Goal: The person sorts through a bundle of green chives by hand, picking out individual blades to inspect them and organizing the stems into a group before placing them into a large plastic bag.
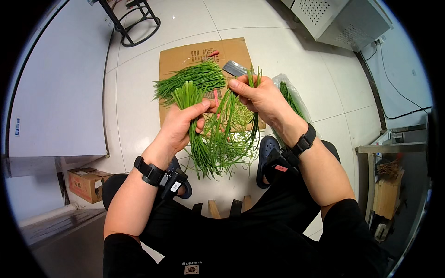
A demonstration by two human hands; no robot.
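Note:
My left hand [184, 123] is closed around a thick bunch of green chives [200, 146], pale cut ends up, long leaves hanging towards the floor. Slightly higher and to the right, my right hand [259, 93] holds a few loose chive stalks [227, 107] that droop between the hands. Behind them a flat piece of cardboard [170, 52] lies on the floor, bearing a pile of chives [194, 79], a cleaver blade [235, 68] partly hidden by my right hand, a red strip [216, 98] and short trimmings [243, 113].
Right of the cardboard lies a clear plastic bag [301, 99] with more chives. My feet in dark clogs [267, 153] flank loose leaves on the tiles. A black stool [140, 26] stands at the upper left, a cardboard box [88, 184] at the lower left, a metal cabinet [354, 24] at the upper right.

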